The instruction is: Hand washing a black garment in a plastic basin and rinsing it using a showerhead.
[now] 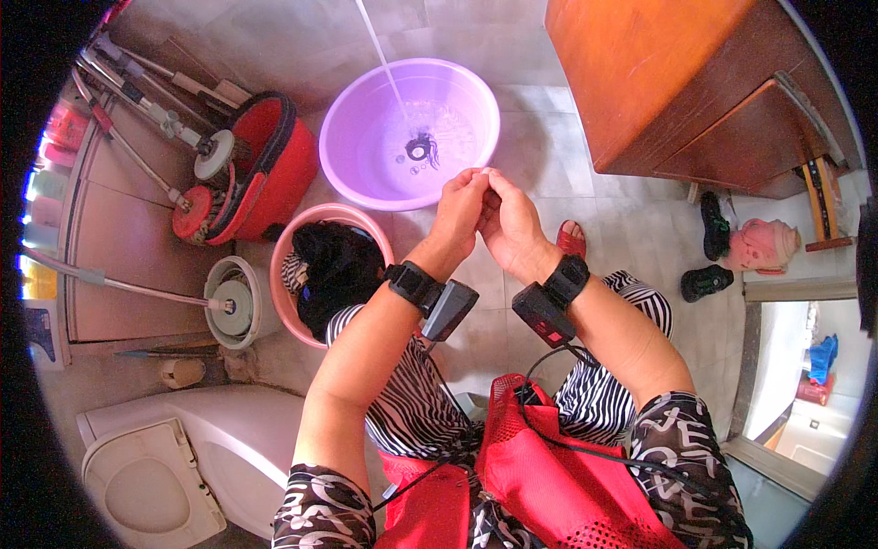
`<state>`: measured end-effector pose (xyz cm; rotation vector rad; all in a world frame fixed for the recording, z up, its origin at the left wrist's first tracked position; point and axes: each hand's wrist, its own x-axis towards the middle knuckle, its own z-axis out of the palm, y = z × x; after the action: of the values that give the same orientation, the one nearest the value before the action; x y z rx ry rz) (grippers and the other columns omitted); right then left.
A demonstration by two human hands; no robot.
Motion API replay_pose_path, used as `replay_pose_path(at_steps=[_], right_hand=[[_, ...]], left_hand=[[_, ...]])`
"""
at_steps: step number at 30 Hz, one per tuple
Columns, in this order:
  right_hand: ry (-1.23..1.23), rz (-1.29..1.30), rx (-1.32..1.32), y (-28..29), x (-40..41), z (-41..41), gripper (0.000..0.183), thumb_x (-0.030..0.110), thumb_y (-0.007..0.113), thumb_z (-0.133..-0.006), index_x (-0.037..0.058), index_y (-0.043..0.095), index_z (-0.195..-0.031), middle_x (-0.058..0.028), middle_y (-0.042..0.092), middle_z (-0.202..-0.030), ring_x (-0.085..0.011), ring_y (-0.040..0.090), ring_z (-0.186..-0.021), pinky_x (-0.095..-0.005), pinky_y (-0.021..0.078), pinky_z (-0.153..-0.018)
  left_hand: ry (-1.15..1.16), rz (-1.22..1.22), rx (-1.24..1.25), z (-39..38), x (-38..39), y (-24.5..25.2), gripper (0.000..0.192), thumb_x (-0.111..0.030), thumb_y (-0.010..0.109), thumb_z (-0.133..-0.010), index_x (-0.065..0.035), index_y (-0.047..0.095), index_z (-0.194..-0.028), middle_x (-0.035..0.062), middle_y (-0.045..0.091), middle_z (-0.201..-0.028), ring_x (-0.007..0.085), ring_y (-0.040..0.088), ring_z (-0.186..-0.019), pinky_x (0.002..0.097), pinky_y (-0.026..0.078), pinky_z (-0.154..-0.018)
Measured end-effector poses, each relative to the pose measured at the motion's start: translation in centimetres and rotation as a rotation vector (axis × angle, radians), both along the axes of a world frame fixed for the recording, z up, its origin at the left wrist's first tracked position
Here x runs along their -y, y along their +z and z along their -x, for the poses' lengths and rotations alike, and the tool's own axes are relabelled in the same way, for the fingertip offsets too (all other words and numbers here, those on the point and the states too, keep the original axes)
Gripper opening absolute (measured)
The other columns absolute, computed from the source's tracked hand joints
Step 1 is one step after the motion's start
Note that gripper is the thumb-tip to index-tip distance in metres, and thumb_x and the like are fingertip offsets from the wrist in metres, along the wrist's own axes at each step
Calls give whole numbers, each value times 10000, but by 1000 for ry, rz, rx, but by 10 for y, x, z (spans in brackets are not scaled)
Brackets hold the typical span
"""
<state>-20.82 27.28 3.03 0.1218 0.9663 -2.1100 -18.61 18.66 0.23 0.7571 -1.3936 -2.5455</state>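
Observation:
My left hand [461, 206] and my right hand [509, 223] meet at the fingertips, just over the near right rim of a purple plastic basin [343, 151]. The fingers are curled inward, and whether anything small is between them cannot be told. A thin stream of water [384, 58] falls into the basin, where shallow water lies over a dark printed pattern on the bottom. To the left of my forearms, a pink tub [280, 281] holds dark cloth and a striped piece. Both wrists wear black straps with box-shaped devices.
A red mop bucket [288, 165] with mops leans at the left, above a white pail [258, 302] with a mop head. A white toilet [260, 439] is at the lower left. A wooden cabinet [658, 89] fills the upper right, with dark shoes [706, 281] beyond it.

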Motion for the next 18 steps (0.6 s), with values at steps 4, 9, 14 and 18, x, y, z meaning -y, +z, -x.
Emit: replay_pose_path(at_steps=[4,9,14,18], right_hand=[[8,-28,8,3,0,0,241,278,435,-961,101,580,-1038,-33,611,-953,-151,566,-859,-321,454,-764],[-13,-4,7,-3,1,1,237,274,434,-961,100,576,-1034,-32,608,-950,-151,565,-856,-324,456,-767],[-18,2,2,-7,2,2,228,271,435,-959,106,576,-1025,-26,604,-939,-149,563,-850,-323,457,-763],[-3,-1,-11,-6,0,2,217,270,441,-957,112,578,-1017,-22,602,-933,-146,560,-842,-321,456,-756]], left_hand=[[-9,17,11,0,2,-2,198,-184,493,-911,-29,594,-984,35,596,-790,111,548,-693,247,441,-594],[-2,-1,5,-1,-2,2,195,-175,487,-911,-29,596,-981,43,599,-818,120,551,-720,259,451,-638],[-9,-6,-13,0,1,-4,196,-173,483,-913,-25,593,-978,45,599,-827,125,554,-734,267,455,-660],[-13,4,-1,1,0,-2,194,-175,484,-912,-25,590,-976,44,598,-825,125,555,-733,268,455,-661]])
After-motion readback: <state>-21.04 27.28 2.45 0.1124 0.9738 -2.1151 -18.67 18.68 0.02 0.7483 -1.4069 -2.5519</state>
